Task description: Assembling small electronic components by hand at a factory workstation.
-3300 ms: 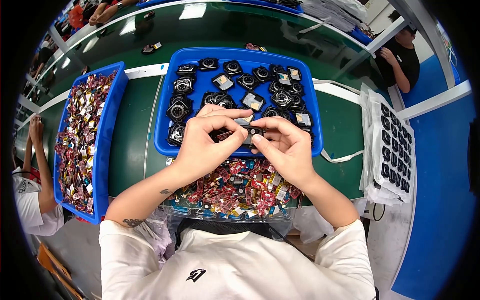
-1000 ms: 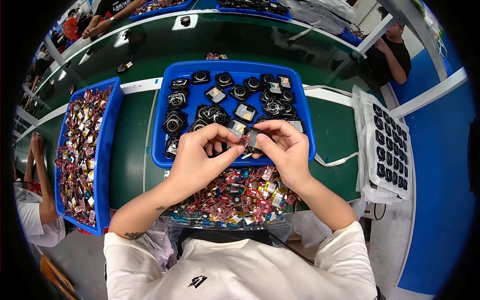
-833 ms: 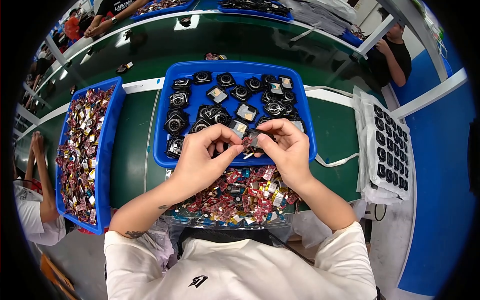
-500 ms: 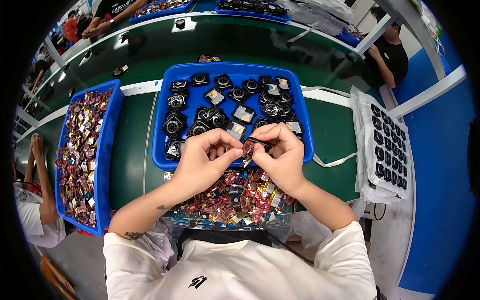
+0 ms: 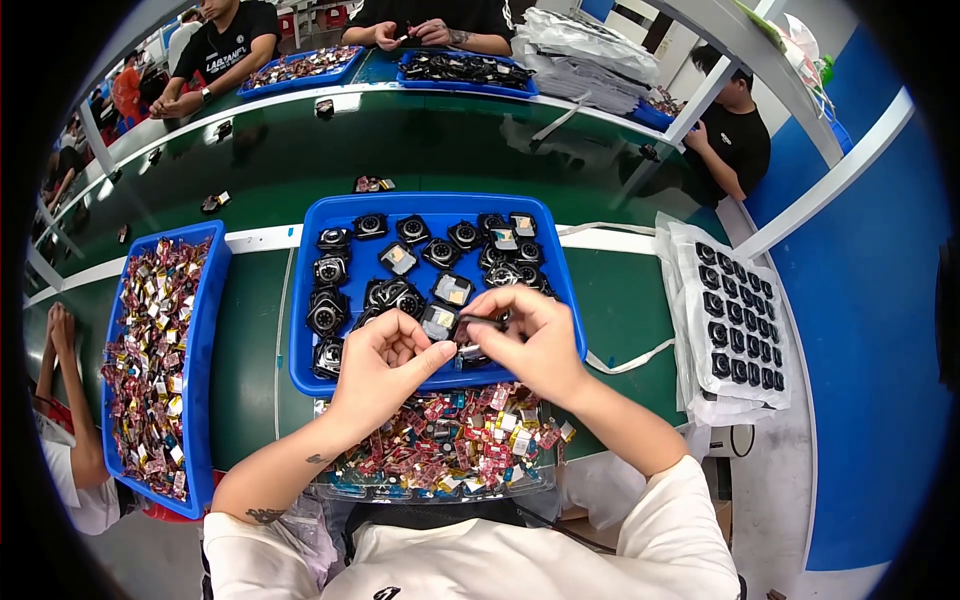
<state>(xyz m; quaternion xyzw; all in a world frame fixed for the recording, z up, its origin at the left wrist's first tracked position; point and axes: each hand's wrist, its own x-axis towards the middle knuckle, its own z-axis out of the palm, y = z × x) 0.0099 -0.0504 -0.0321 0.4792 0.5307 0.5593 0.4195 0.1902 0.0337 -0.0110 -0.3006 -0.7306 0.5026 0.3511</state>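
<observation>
My right hand (image 5: 525, 338) grips a black smartwatch case (image 5: 483, 322) between thumb and fingers, held over the near edge of a blue tray (image 5: 300, 290). A bit of reddish circuit board shows at the case's left side. My left hand (image 5: 385, 365) is closed beside it, fingers curled and thumb tip at the case's left end; what it pinches, if anything, is hidden. Several black watch cases (image 5: 327, 312) lie in the tray, some with round backs up, others showing silver batteries (image 5: 453, 289). Below my hands, a clear tray (image 5: 440, 490) holds a heap of red circuit boards (image 5: 440, 440) with wires.
On the left stands a long blue bin (image 5: 205, 400) full of similar boards. A padded white stack (image 5: 690, 380) with rows of black watch cases is at the right. Beyond a white rail (image 5: 260, 238), watch parts lie along the green belt (image 5: 420, 130). Several people sit around it.
The view has tilted up, so the trays appear lower and more of the people across shows. The watch case has turned in my right hand, and its red board is less visible.
</observation>
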